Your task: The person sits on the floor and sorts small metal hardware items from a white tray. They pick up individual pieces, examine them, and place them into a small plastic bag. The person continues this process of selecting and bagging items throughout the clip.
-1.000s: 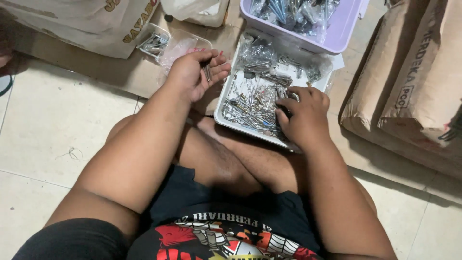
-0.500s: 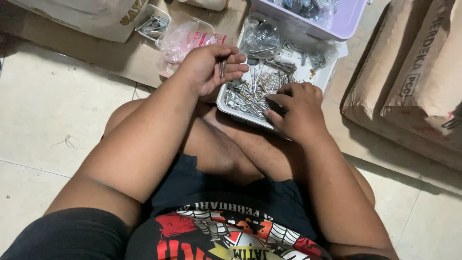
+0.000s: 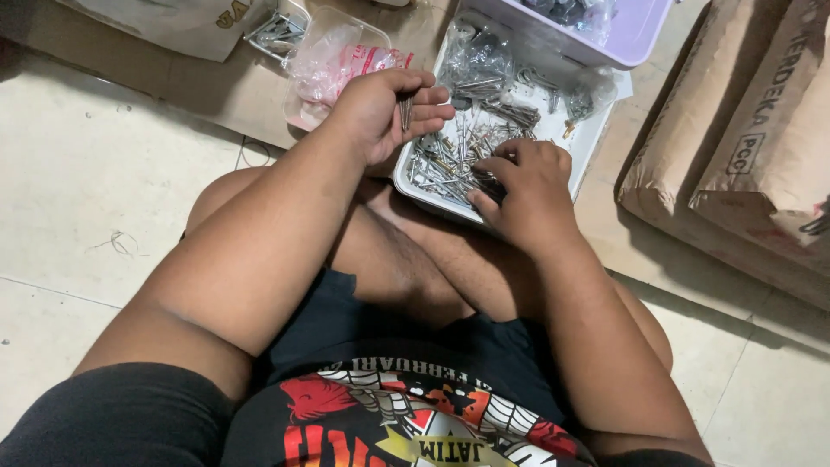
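Note:
I sit on a tiled floor with a white tray (image 3: pixel 596 138) of loose metal nails and screws (image 3: pixel 445 164) in front of my legs. My left hand (image 3: pixel 380 112) hovers over the tray's left edge and is curled around a small bunch of nails (image 3: pixel 405 108) that stand upright between fingers and thumb. My right hand (image 3: pixel 523 186) rests in the near part of the tray, fingertips pinching among the loose nails. Whether it has hold of one is hidden by the fingers.
A clear plastic tub (image 3: pixel 333 60) with pink-printed bags stands left of the tray on flat cardboard. A lilac bin (image 3: pixel 627 35) of hardware sits behind the tray. Brown paper sacks (image 3: pixel 743 147) lie stacked at the right. A small box of nails (image 3: pixel 272 30) is at the top.
The view has tilted, so the tray and tubs sit lower in frame. My left hand keeps its bunch of nails; my right hand stays picking in the tray's near part.

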